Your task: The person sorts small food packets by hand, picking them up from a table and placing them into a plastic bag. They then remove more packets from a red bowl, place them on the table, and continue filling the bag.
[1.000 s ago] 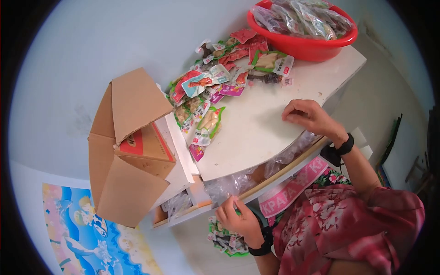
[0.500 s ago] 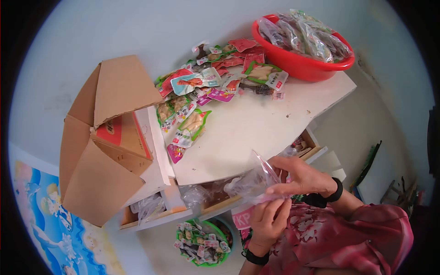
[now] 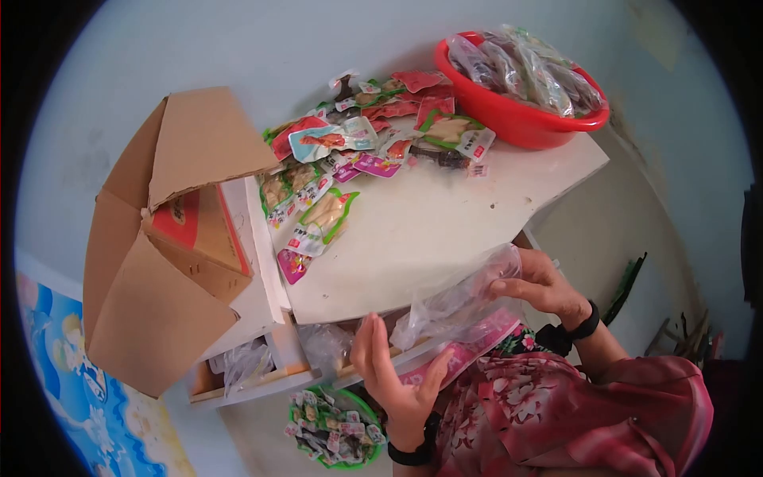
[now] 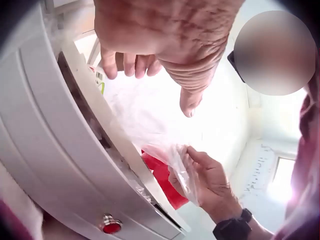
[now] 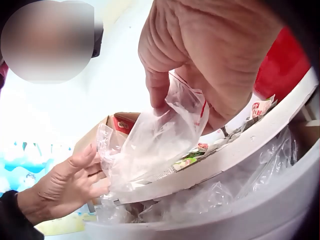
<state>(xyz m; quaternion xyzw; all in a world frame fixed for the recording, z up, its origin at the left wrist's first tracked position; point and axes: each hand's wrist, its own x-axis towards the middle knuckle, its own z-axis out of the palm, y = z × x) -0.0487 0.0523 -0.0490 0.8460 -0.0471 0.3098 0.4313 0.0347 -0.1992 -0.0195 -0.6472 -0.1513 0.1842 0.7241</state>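
Note:
My right hand [image 3: 536,282] grips a clear plastic bag [image 3: 457,306] near its mouth, over the front edge of the white table [image 3: 413,238]. A red line runs along the bag's mouth in the right wrist view, where the thumb and fingers pinch the film. The rest of the limp bag [image 5: 157,142] stretches out toward my left hand [image 3: 397,385]. That hand is held up with fingers straight and thumb spread, just left of the bag's far end. In the left wrist view nothing lies between its thumb and fingers.
Vacuum-packed snack pouches [image 3: 334,141] are heaped at the table's back, beside a red basin [image 3: 528,131] of filled bags. An open cardboard box [image 3: 151,286] stands left. Below the tabletop, a pulled-out drawer [image 3: 294,381] holds more plastic bags. A green basket [image 3: 373,453] of small packs is underneath.
Both hands came together at the table's front edge, with a clear bag between them. Since then my left hand has moved left with its fingers spread, while the right keeps hold of the bag.

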